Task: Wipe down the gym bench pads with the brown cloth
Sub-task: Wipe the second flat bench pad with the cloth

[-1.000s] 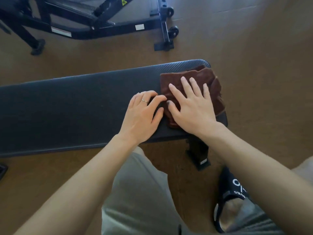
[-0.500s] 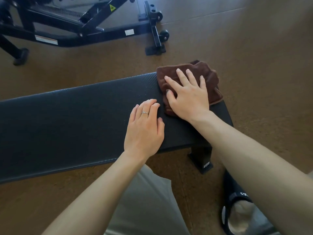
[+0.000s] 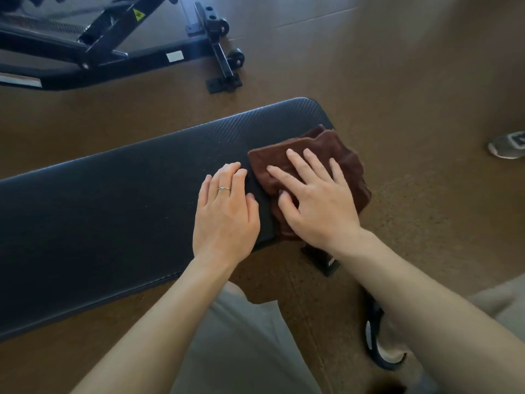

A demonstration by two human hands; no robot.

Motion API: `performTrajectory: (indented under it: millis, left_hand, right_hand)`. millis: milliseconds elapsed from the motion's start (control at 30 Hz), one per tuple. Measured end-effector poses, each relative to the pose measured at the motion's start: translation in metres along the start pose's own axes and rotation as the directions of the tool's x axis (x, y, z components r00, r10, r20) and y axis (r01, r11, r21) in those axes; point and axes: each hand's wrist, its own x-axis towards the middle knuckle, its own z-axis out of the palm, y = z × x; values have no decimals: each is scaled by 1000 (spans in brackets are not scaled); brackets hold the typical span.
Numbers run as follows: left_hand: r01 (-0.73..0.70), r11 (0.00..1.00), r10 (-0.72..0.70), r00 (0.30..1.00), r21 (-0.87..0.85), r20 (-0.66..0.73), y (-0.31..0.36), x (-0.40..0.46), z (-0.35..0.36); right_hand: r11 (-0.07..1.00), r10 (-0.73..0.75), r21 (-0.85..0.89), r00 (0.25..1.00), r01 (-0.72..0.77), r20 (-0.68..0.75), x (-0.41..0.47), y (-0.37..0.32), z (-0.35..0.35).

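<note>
A long black gym bench pad (image 3: pixel 113 209) runs from the left edge to the middle of the head view. A folded brown cloth (image 3: pixel 346 160) lies on the pad's right end and hangs a little over its right edge. My right hand (image 3: pixel 318 206) presses flat on the cloth with fingers spread and the thumb tucked against a fold. My left hand (image 3: pixel 227 214), with a ring on one finger, rests flat on the bare pad just left of the cloth and holds nothing.
The bench's black foot (image 3: pixel 324 261) shows under my right wrist. Another black bench frame (image 3: pixel 113 58) with small wheels stands on the brown floor behind. A grey shoe (image 3: pixel 508 145) is at the right edge. My slipper (image 3: pixel 377 345) is bottom right.
My right hand has slid the cloth from the pad's far right corner toward the near edge. My left hand has stayed flat on the pad beside it.
</note>
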Motion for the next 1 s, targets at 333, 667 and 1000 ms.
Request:
performTrajectory:
  millis: [333, 667, 1000]
  left_hand:
    - [-1, 999, 0, 999, 38, 37, 3, -1, -2]
    - [29, 999, -29, 999, 13, 19, 4, -1, -3]
    - [85, 996, -85, 996, -9, -25, 10, 1, -3]
  right_hand:
    - [972, 236, 39, 967, -233, -99, 6, -13, 5]
    - [991, 110, 78, 994, -108, -24, 27, 38, -8]
    - [957, 209, 209, 978, -201, -21, 51, 53, -21]
